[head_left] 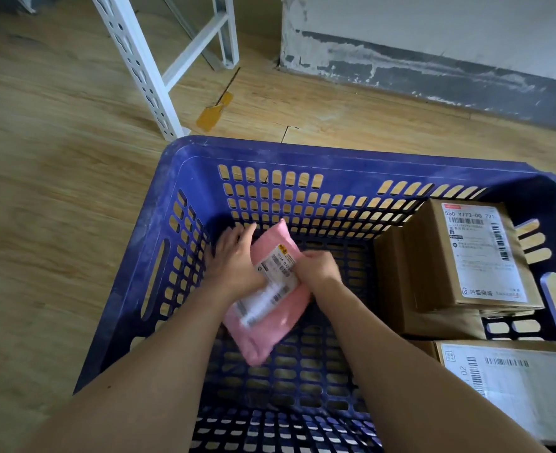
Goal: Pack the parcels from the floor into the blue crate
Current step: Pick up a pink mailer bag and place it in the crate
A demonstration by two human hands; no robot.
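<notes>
- Two bare forearms (146,380) reached from the bottom edge down into a blue perforated plastic crate (270,155) that stood on a light wooden floor (57,165).
- The left hand (234,256) lay on the far left part of a pink soft plastic parcel with a white label (270,338), its fingers stretched out, pressing rather than clasping.
- The right hand (319,266) clasped the parcel's right edge with curled fingers.
- The parcel sat tilted, low inside the crate's left half, near the far wall.
- A brown cardboard box with a white shipping label (479,253) stood in the crate's right side; a second labelled cardboard box (515,380) lay nearer.
- A white metal shelf frame (139,60) and a yellow tag (211,114) were on the floor beyond.
</notes>
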